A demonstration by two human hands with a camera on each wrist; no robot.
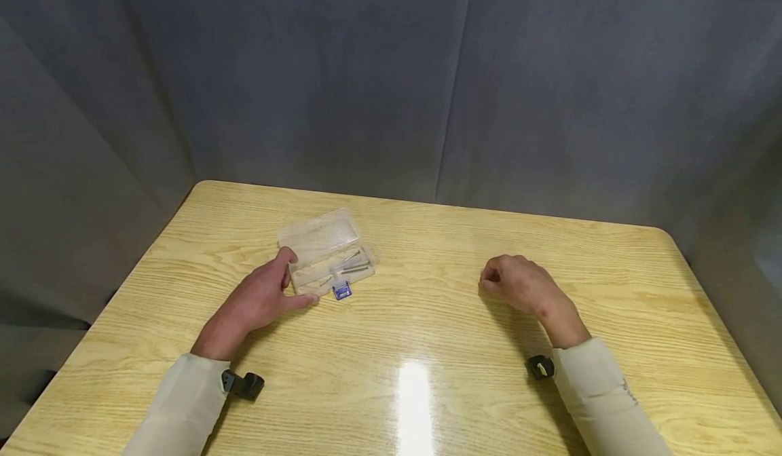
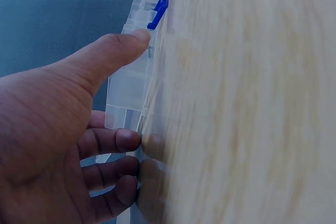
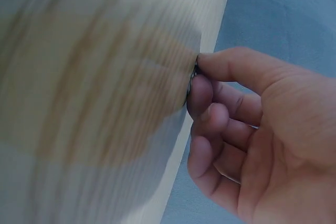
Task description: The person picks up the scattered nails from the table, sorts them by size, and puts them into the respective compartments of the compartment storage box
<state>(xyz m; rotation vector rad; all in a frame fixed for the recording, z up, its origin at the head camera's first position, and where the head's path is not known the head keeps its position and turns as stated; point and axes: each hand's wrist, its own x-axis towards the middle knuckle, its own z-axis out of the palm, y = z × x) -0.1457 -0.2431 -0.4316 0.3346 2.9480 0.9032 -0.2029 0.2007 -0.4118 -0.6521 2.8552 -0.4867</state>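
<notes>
Left hand (image 1: 259,300) is curled round clear case (image 1: 326,252) at 10 o'clock, lid open; right hand (image 1: 519,283) is pinched on something tiny, unidentifiable.

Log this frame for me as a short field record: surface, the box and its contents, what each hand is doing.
surface: wooden table, grey fabric backdrop behind
box: clear plastic case, lid open, blue latch on the near edge
contents: a few thin metal pins in the compartments, too small to identify
left hand: thumb and fingers touching the case's left end
right hand: on the table apart from the case, thumb and forefinger pressed together at the surface; anything pinched there is too small to tell
</notes>
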